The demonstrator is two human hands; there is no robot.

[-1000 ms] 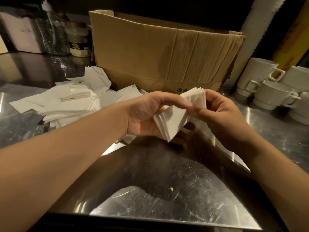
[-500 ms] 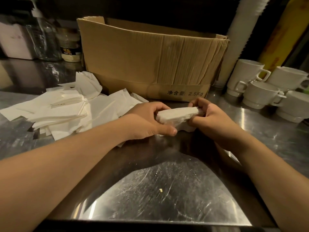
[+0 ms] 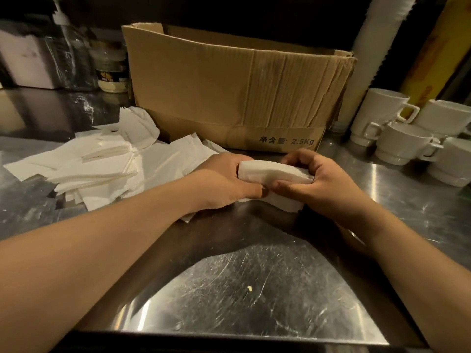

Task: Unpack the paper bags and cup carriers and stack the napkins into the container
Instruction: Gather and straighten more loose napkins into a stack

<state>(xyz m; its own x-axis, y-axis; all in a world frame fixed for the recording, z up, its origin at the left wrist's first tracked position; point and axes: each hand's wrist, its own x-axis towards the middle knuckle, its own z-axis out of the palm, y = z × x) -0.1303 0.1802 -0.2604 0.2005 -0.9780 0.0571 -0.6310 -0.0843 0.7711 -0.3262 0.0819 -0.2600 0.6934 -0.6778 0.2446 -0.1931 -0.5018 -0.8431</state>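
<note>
A thick white stack of napkins (image 3: 274,174) stands on edge on the steel counter (image 3: 254,289), just in front of the cardboard box (image 3: 229,85). My left hand (image 3: 224,182) grips its left end, thumb at the front. My right hand (image 3: 321,182) grips its right end, fingers curled over the top and thumb in front. A loose heap of white napkins (image 3: 102,169) lies spread on the counter to the left. The box's inside is hidden from here.
Several white mugs (image 3: 407,138) are stacked at the right. A jar (image 3: 112,70), a clear pump bottle (image 3: 71,54) and a white box (image 3: 28,62) stand at the back left. A tall white column of stacked cups (image 3: 377,47) rises behind the cardboard box.
The napkin stack, held up and fanned a second ago, has been lowered onto the counter and squared between both hands; my hands have closed in tighter on its ends.
</note>
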